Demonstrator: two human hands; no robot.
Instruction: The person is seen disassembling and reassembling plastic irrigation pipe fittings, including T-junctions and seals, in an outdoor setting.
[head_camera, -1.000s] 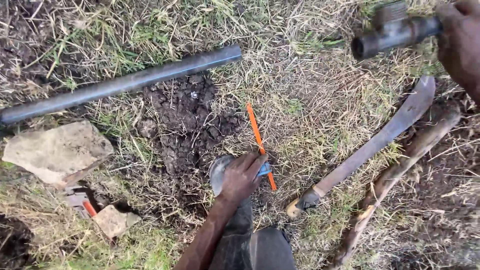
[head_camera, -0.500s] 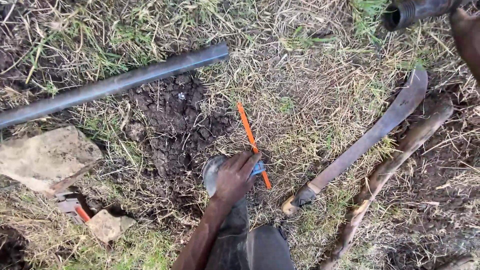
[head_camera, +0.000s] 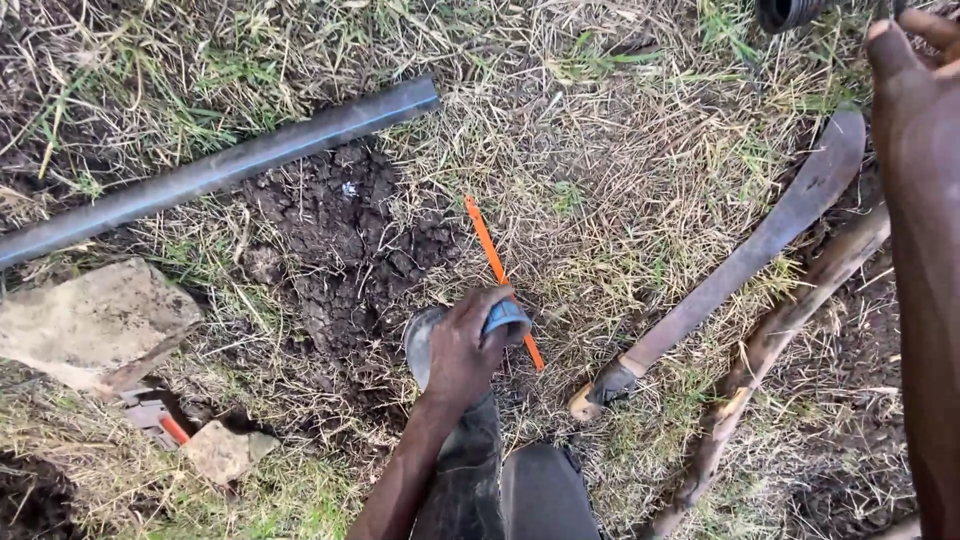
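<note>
The grip of the left hand (head_camera: 468, 352) is closed around a small blue ring-shaped piece, a roll or cap (head_camera: 505, 318), low in the middle of the view, just above a dark rubber boot (head_camera: 470, 470). The blue piece lies against a thin orange hacksaw blade (head_camera: 500, 275) that runs slanting across the dry grass, its lower end passing under the fingers. A grey rounded object (head_camera: 420, 345), partly hidden behind the hand, sits at its left side; what it is cannot be told.

The right hand (head_camera: 915, 90) is raised at the upper right edge, close to the camera, next to the open end of a black ribbed pipe fitting (head_camera: 790, 12) at the top edge; whether this hand's grip is closed on it cannot be told, since the fingers run out of view.

A long dark grey plastic pipe (head_camera: 230, 165) lies slanting across the upper left, its cut end beside a patch of bare, cracked dark soil (head_camera: 330, 240). A flat pale stone (head_camera: 95, 325) rests at the left, with a smaller stone (head_camera: 222, 452) below it and a small orange-tipped tool (head_camera: 165, 425) between them. To the right, a worn machete with a wooden handle (head_camera: 730, 270) lies on the grass, and a rough wooden stick (head_camera: 770, 350) lies just beside it, nearly parallel
</note>
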